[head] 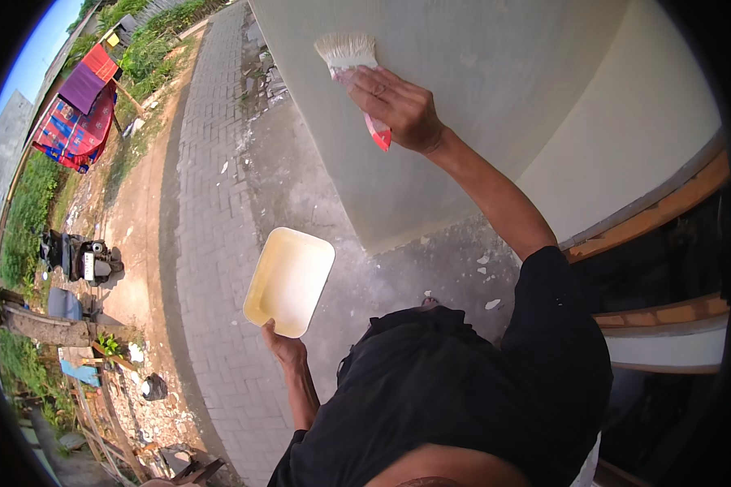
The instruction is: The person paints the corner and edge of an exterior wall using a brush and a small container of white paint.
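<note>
My right hand [396,106] grips a wide flat paintbrush [347,52] with a red-tipped, paint-smeared handle. Its pale bristles point up and left, over the grey-green wall [451,158]; whether they touch the surface I cannot tell. Lower left of the brush, my left hand [286,347] holds a shallow rectangular plastic tray [295,280] by its near corner, thumb over the rim. The tray is yellowish along one side and bright white inside. Whether that white is liquid paint cannot be told from the glare.
Concrete floor [298,152] with pale spots borders a brick-paved path [210,201]. Wood-framed openings [652,207] lie at the right beyond a pale wall section [633,122]. Far left are a parked motorcycle [88,259], hanging cloths [76,131] and a post [49,325].
</note>
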`<state>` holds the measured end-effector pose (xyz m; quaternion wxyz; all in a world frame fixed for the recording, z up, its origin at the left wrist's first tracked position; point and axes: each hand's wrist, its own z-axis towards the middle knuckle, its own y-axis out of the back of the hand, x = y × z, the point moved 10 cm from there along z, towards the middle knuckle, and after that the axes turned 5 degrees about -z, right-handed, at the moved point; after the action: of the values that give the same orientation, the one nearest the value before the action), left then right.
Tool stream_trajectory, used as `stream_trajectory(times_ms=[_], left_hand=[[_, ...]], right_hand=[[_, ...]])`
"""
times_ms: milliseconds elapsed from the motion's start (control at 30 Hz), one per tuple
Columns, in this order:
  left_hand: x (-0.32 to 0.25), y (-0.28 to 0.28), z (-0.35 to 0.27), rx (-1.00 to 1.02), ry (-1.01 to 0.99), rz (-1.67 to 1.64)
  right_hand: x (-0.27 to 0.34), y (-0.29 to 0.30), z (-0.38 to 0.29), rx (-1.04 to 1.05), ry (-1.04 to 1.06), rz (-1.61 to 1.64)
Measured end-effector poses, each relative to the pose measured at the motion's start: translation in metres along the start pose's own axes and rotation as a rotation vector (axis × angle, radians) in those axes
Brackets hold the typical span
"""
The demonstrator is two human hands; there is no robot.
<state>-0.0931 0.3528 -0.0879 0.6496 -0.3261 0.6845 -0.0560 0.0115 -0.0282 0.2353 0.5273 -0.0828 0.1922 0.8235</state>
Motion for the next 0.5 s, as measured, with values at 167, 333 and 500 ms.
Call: stream_trajectory(times_ms=[167, 333, 500], left_hand=[[0.008, 0.019, 0.007, 0.018, 0.013, 0.093], [0.006, -0.004, 0.008, 0.078, 0.033, -0.001], [0.009, -0.014, 0.007, 0.064, 0.004, -0.040]], right_hand=[[0.099, -0.067, -0.200, 0.416, -0.111, 0.219], [0.058, -0.118, -0.247, 0.906, -0.350, 0.447], [-0.096, -0.034, 0.038, 0.681, -0.334, 0.397]])
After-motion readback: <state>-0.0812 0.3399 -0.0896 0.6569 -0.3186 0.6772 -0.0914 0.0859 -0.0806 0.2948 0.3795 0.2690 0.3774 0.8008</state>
